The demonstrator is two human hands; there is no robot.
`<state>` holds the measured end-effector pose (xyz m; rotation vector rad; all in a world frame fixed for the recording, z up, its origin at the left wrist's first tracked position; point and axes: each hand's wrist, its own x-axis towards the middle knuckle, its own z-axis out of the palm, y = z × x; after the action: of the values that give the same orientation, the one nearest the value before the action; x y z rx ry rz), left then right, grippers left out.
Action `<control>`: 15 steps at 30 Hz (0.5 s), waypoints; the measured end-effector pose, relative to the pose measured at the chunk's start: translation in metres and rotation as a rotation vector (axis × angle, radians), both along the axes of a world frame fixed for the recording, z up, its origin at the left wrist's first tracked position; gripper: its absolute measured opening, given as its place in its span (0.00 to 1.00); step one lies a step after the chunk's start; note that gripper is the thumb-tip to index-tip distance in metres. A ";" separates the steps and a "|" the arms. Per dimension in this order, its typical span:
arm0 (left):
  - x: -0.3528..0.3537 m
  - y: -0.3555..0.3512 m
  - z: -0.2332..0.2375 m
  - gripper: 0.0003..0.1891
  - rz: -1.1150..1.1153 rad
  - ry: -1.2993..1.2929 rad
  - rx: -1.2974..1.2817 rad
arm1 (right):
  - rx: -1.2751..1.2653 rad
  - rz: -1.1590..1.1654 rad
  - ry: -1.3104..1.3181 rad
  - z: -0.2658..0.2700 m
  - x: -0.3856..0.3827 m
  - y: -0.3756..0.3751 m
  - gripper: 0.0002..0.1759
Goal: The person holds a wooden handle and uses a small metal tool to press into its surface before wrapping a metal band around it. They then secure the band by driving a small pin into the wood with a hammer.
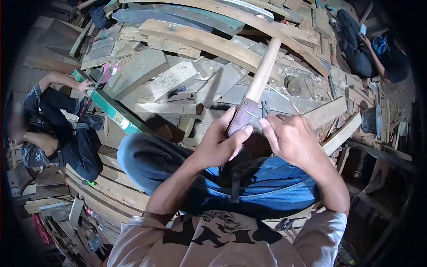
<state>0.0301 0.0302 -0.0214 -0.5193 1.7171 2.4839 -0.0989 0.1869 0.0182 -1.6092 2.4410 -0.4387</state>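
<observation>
A tool with a long pale wooden handle (265, 71) and a flat purplish-brown part (244, 116) points up and away from my lap. My left hand (221, 140) is wrapped round the flat part, thumb on its near end. My right hand (289, 135) is closed beside it, thumb and fingers pinching a small metal piece (265, 109) with a thin shank that reaches the flat part's face. The inner fingers of my right hand are hidden.
Wooden boards (173, 80) and long curved beams (200, 40) lie piled ahead. At the left a seated person (58, 129) holds a saw (95, 89) at a green beam (115, 111). Another person (373, 49) sits at the upper right.
</observation>
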 end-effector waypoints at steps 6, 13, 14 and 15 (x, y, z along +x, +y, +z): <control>0.001 -0.001 0.001 0.21 -0.004 0.026 0.014 | 0.077 -0.095 -0.151 0.013 -0.010 -0.004 0.24; 0.003 -0.001 -0.001 0.21 -0.025 0.049 -0.007 | -0.065 -0.058 -0.243 0.004 -0.012 -0.001 0.21; 0.003 0.000 -0.001 0.21 -0.029 0.059 -0.016 | -0.113 -0.062 -0.282 0.004 -0.012 -0.001 0.20; 0.003 0.000 0.000 0.21 -0.029 0.060 -0.015 | -0.070 -0.078 -0.266 0.008 -0.011 -0.001 0.18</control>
<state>0.0328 0.0300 -0.0212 -0.4226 1.7522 2.4931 -0.1098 0.1863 0.0259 -1.3820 2.3155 -0.7091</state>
